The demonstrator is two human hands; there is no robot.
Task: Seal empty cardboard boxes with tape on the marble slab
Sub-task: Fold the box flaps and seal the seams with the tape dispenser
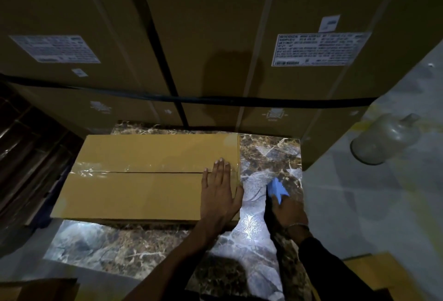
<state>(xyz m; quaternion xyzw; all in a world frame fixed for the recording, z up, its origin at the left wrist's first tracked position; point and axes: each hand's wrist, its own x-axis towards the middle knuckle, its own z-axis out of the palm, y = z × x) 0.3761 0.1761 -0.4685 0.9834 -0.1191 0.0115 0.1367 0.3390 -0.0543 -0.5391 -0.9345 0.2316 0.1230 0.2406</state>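
The cardboard box (148, 176) lies flaps closed on the marble slab (134, 245), clear tape (100, 169) along its seam. The left hand (219, 195) presses flat, fingers straight, on its right end; the right hand (288, 212) grips a blue tool (276, 190) just right of it

Your open room lies along the bare near strip of the marble slab (134, 250) and the narrow band right of the cardboard box (148, 176) — though your right hand (287, 212), holding a blue tool (276, 189), fills part of that band. Behind the box, big stacked cartons (191, 37) wall off the far edge. A glass bottle (383, 140) lies on the floor beyond the slab's right edge. Your left hand (219, 195) lies flat on the box's right end.
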